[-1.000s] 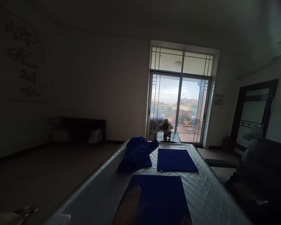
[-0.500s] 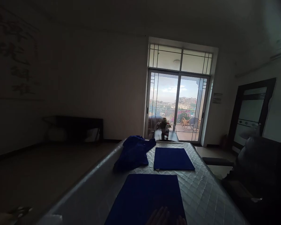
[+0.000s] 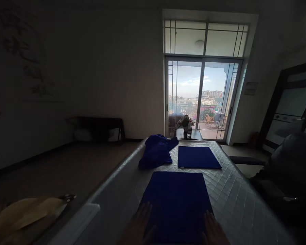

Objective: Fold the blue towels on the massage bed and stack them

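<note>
A flat, folded blue cloth (image 3: 177, 197) lies on the quilted, shiny mattress (image 3: 234, 200) right in front of me. My left hand (image 3: 141, 221) rests on its left edge with the fingers stretched out. At the opposite edge lies my right hand (image 3: 213, 226), its fingers also straight and apart. Neither hand grips anything. Beyond, a second folded blue cloth (image 3: 199, 157) lies flat, with a small pale tag at its near left corner. To the left of that is a crumpled heap of blue cloth (image 3: 156, 153).
A white flat object (image 3: 79, 223) lies along the mattress's left edge, near a yellowish cloth (image 3: 28, 212) lower left. A dark seat (image 3: 290, 170) stands at right. Behind the mattress are a small table (image 3: 188, 135) with a potted plant and glass sliding doors (image 3: 201, 98).
My left hand has moved from the cloth's middle to its left edge, and both hands now show more fully. The view has tilted down and shifted left.
</note>
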The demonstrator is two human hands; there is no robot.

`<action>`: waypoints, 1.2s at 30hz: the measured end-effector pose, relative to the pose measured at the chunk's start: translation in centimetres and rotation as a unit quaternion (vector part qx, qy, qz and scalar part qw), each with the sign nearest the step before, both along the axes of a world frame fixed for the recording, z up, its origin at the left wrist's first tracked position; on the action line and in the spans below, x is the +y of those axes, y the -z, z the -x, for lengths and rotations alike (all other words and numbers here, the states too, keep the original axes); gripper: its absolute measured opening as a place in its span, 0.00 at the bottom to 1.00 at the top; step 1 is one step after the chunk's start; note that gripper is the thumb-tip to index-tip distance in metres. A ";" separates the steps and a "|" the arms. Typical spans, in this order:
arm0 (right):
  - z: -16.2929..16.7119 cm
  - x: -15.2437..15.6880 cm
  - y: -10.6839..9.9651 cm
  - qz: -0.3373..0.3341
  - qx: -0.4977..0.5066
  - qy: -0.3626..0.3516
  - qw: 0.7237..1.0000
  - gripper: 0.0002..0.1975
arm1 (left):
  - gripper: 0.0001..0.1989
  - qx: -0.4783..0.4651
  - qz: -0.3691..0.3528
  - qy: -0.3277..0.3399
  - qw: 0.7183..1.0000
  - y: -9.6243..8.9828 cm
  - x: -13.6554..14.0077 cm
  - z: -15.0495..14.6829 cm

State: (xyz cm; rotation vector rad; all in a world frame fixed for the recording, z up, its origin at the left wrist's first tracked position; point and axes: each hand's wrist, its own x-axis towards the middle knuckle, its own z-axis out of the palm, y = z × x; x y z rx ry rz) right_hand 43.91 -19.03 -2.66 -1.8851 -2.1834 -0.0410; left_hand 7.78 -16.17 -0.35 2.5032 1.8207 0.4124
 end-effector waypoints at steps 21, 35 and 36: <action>1.5 5.4 -7.8 0.107 0.027 0.020 0.994 0.35 | 0.43 0.001 0.028 -0.017 0.999 -1.1 -0.2 -1.8; 1.1 5.1 -7.1 0.093 0.007 -0.006 0.996 0.32 | 0.32 -0.057 -0.009 0.204 0.977 -4.3 5.2 -18.5; 1.2 5.1 -7.2 0.095 0.018 0.005 0.995 0.33 | 0.33 -0.053 -0.001 0.190 0.980 -4.0 5.3 -17.8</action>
